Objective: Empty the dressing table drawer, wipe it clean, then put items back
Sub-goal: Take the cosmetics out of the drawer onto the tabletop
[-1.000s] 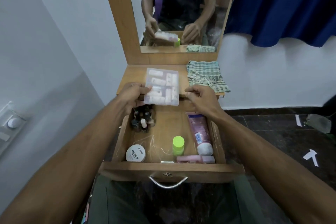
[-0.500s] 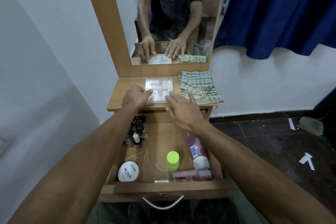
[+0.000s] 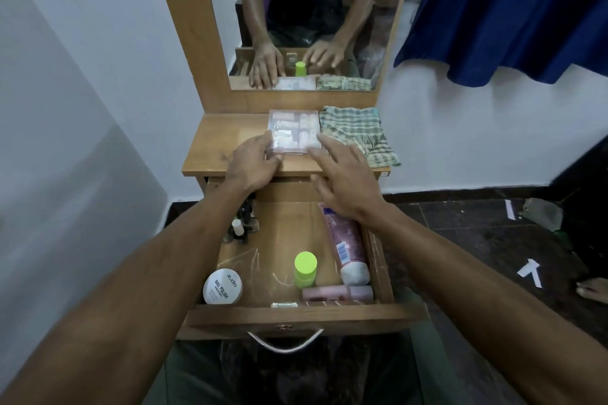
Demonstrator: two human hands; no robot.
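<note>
one item is out of the drawer (image 3: pixel 289 314) so far: a clear plastic box (image 3: pixel 293 132) of small white pieces, lying flat on the worktop (image 3: pixel 227 145) right beside the checked cloth (image 3: pixel 357 131), probably parked there to free the drawer for wiping. the left hand (image 3: pixel 255 163) grasps the box's near left corner, fingers curled on its edge, seemingly settling it square against the cloth. the right hand (image 3: pixel 342 186) is released, fingers spread and slack, hovering over the worktop's front edge and the back of the drawer; whether a fingertip touches the box i cannot tell.

the drawer stands pulled fully open and holds most of its load: a cluster of small dark bottles (image 3: pixel 241 223) in the back left corner, a round white tin (image 3: pixel 222 286) at front left, a bottle with a lime-green cap (image 3: pixel 305 268) standing upright in the middle, a pink tube (image 3: pixel 347 243) lying along the right wall, and a pale pink stick (image 3: pixel 337 293) flat against the front wall. emptying looks barely begun.
</note>
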